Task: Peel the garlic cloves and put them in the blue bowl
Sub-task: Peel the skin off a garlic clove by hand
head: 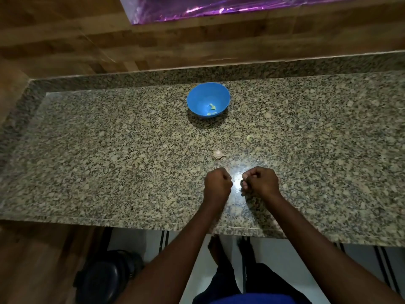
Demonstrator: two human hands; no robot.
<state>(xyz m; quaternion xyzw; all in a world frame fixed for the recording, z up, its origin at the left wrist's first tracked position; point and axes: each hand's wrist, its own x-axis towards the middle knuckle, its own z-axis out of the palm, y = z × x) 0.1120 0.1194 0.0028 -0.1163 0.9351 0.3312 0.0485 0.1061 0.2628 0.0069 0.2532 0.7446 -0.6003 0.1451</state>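
The blue bowl [208,99] sits near the back edge of the stone counter [87,150], out of the way, with a few peeled cloves [212,109] inside. One garlic piece [218,154] with its skin on waits near the front edge, just past the hands. The left hand [217,185] and right hand [259,182] are curled tight, close together. I cannot tell if either holds a clove.

Dim overhead light, glare spot on granite counter [237,179], wide-angle edge distortion.
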